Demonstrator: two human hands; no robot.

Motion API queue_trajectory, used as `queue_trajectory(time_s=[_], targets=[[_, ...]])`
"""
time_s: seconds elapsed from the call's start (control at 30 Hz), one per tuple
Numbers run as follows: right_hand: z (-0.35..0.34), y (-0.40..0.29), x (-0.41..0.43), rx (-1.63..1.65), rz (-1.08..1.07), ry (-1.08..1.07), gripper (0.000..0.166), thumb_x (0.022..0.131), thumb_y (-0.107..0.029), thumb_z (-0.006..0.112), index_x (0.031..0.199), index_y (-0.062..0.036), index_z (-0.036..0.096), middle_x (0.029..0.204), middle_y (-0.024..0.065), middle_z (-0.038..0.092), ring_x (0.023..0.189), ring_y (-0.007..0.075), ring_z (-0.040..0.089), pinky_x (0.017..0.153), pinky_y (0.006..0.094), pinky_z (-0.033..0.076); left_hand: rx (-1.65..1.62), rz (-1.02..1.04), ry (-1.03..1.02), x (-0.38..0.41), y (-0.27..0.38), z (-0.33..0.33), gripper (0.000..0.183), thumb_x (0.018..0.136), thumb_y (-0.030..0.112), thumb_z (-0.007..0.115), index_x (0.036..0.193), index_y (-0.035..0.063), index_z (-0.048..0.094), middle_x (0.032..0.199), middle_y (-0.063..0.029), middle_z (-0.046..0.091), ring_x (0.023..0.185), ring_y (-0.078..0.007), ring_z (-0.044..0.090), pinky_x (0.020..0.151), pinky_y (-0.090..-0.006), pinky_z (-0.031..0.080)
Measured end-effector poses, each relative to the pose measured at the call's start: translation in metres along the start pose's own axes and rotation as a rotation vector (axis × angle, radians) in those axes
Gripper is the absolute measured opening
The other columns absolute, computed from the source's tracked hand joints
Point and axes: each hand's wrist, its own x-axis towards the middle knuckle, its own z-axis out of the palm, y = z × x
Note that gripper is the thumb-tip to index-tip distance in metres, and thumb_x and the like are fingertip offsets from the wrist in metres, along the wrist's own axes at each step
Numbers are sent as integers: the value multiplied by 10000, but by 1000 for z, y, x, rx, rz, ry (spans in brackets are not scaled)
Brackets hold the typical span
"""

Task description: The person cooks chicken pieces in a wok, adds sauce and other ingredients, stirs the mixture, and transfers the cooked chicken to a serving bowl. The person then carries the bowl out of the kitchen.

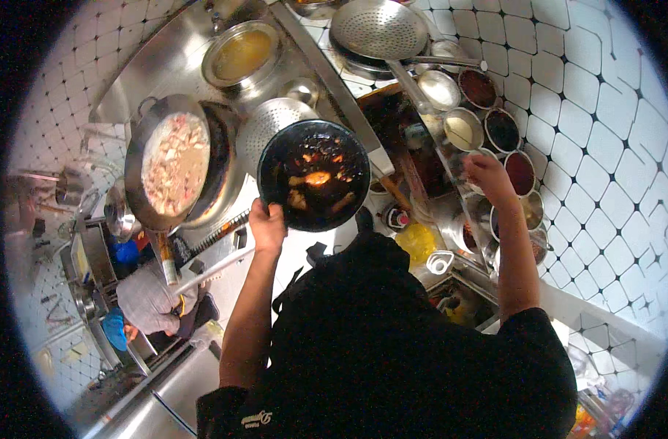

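Note:
In the middle of the view, my left hand [268,225] grips the near-left rim of a black bowl [269,151], thumb over the edge. Dark glossy sauce [317,206] with several pale and orange-brown pieces lies inside it. My right hand [484,169] reaches over the row of seasoning tubs by the tiled wall, its fingers bunched at a pale-rimmed tub. Whether anything is pinched in those fingers is too blurred to tell. Around it stand a tub of pale yellow powder [461,130], a dark-filled tub [501,129] and a tub of red seasoning [519,173].
On the left, a wok [135,164] holds chopped meat in pale liquid [176,164]. Behind the bowl are a perforated skimmer [262,123], a ladle [301,90] and a pot of yellow liquid [206,61]. A large strainer [380,27] rests farther back. Another person [153,296] bends at the lower left.

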Motion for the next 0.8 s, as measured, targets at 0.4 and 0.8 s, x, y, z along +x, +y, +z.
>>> queue_trajectory(time_s=[0.4,0.8], targets=[[276,-118,19,-809,-759,-206,318,801,-9,616,1115,-57,646,994,194,663,854,329,664,770,364,522,69,82,2,11,-20,-4,177,876,105,541,979,-37,568,811,-113,659,718,-166,606,691,-304,498],[303,-105,33,-827,-836,-205,316,745,8,657,1041,-48,561,988,161,588,791,332,607,723,353,514,235,260,155,9,-23,-6,176,810,143,566,872,-22,567,773,-223,632,746,-336,641,704,-388,501]])
